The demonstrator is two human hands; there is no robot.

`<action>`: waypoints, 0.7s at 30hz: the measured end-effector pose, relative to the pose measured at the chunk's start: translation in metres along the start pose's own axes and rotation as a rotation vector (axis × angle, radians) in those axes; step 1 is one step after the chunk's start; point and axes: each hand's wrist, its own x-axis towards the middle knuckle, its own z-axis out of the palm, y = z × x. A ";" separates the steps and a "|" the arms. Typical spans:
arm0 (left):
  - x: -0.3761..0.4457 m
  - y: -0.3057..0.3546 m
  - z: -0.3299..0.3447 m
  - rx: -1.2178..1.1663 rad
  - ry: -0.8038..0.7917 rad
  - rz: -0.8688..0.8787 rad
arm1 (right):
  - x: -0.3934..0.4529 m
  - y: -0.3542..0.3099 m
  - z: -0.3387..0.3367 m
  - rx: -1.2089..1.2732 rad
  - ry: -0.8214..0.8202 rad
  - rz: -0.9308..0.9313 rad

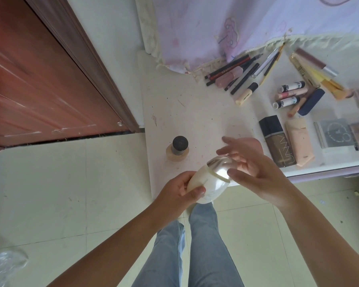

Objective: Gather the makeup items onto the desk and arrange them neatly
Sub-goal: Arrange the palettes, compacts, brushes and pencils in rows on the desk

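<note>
Head view, nearest first: jeans-clad legs (pixel 203 245) stand on the pale tiled floor (pixel 71 193), and both forearms reach forward over the desk's near edge. The left hand (pixel 180 190) wraps its fingers and thumb round the cream lower half of an egg-shaped bottle (pixel 211 179), holding it tilted above the corner of the desk (pixel 195 112) — probably so the shiny cap end faces the other hand. The right hand (pixel 251 160) is spread wide with straight fingers, cupped close against the silvery cap; whether it actually touches the cap I cannot tell. It looks like a check or a hand-over before the bottle is set down, so the bottle is not yet on the desk.

Just beyond the hands a round bottle with a dark cap (pixel 178 149) stands upright and alone. To the right lie a dark foundation bottle (pixel 277 140) and a peach tube (pixel 299 141) side by side, with palettes (pixel 344 134) past them. Farther back a cluster of small tubes (pixel 291 94) lies beside a navy case (pixel 311 101), and a fan of pencils (pixel 243 71) lies against the fringe of a lilac cloth (pixel 216 27). The open patch of desk ahead of the hands seems the easiest landing spot — only the dark-capped bottle stands near it. A reddish door (pixel 39 83) runs along the left.
</note>
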 end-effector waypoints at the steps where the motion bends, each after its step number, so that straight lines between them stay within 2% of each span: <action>1: 0.001 0.000 0.000 -0.022 -0.003 0.003 | -0.001 0.002 0.000 0.049 0.010 0.007; 4: 0.001 0.002 0.000 -0.123 -0.015 0.010 | -0.003 0.014 0.007 0.197 -0.047 0.092; 6: 0.002 0.002 0.002 -0.141 -0.017 0.011 | -0.006 0.022 0.014 0.203 -0.079 0.124; 10: 0.003 -0.005 0.004 -0.055 0.008 0.017 | -0.005 0.032 0.017 0.075 0.035 0.106; 12: -0.003 -0.011 0.002 0.022 0.116 0.025 | 0.000 0.030 0.014 -0.040 0.106 0.069; 13: -0.008 -0.016 -0.001 0.146 0.218 0.047 | 0.005 0.028 0.013 -0.121 0.148 0.041; 15: -0.014 -0.025 -0.011 0.595 0.415 0.185 | 0.019 0.026 0.010 -0.292 0.207 -0.009; 16: -0.016 -0.029 -0.017 0.814 0.458 0.282 | 0.027 0.025 0.008 -0.343 0.215 -0.004; 18: -0.015 -0.035 -0.025 1.081 0.437 0.425 | 0.040 0.023 0.006 -0.398 0.211 0.040; 21: -0.010 -0.040 -0.029 1.225 0.352 0.479 | 0.054 0.025 0.002 -0.439 0.166 0.082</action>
